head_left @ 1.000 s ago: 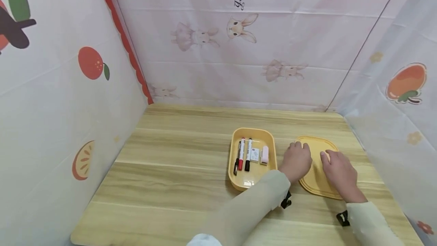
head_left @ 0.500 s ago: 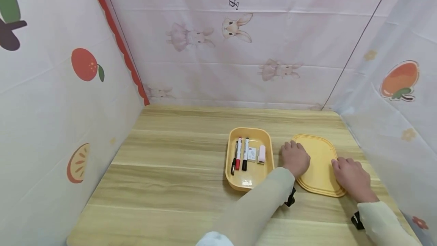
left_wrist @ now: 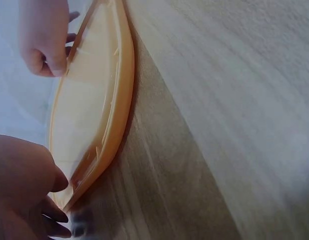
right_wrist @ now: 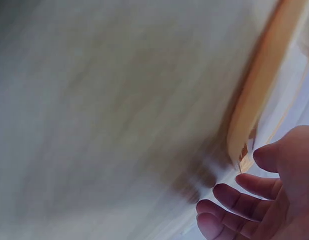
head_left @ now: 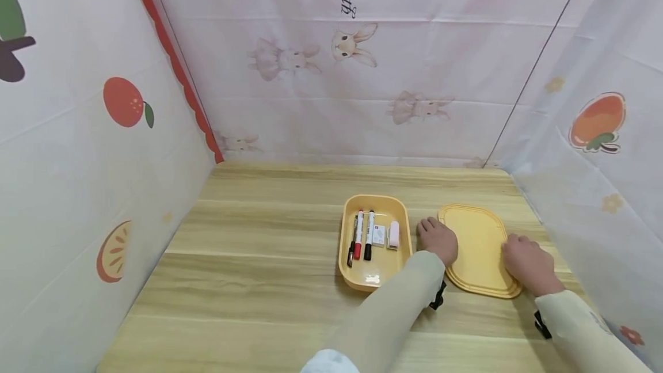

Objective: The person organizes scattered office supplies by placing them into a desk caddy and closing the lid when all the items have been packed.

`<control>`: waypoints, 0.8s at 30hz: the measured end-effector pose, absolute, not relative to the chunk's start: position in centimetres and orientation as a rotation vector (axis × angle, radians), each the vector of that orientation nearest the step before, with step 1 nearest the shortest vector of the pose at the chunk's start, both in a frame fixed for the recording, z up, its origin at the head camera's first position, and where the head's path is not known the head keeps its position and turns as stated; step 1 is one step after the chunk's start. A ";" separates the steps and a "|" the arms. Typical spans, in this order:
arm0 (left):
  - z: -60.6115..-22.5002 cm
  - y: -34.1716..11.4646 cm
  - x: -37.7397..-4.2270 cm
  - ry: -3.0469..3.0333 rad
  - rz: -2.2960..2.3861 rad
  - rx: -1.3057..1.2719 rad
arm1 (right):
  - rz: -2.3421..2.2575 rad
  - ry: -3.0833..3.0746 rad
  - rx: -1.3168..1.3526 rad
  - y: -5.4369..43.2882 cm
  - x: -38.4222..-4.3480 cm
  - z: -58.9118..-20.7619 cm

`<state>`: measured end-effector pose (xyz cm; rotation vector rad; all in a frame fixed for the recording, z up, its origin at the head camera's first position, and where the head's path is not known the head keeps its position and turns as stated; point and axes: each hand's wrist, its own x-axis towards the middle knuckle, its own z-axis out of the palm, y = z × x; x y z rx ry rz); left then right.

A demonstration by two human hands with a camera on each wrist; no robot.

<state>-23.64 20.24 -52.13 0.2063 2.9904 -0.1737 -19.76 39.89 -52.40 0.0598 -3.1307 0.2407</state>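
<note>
A yellow lid with rounded corners and a ridged rim lies flat on the table. My left hand is at its left side; in the left wrist view the thumb lies over the rim and the fingers are curled outside it. At the opposite edge, my right hand holds the rim between thumb and curled fingers. Left of the lid stands a yellow box holding a black pen, a red marker, a black marker, a small white packet and a pink-and-white item.
The wood-grain table reaches back to a pink curtain printed with rabbits. Fruit-printed white sheets flank it, one on the left and one on the right. The box stands close beside my left hand.
My hands have spread apart from the top of the lid to its left and right edges. The view has shifted slightly, while the box and its contents stay in place.
</note>
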 end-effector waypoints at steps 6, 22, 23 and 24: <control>-52.2 19.8 -23.9 2.961 -0.167 0.207 | 0.201 -3.121 0.039 39.7 -19.8 -52.7; -52.7 20.3 -24.1 3.023 -0.165 0.222 | 0.126 -3.082 0.091 39.5 -19.4 -52.7; -52.8 20.3 -24.2 3.030 -0.171 0.229 | 0.123 -3.073 0.096 39.4 -19.4 -52.7; -52.8 20.3 -24.2 3.041 -0.173 0.232 | 0.121 -3.067 0.095 39.4 -19.4 -52.6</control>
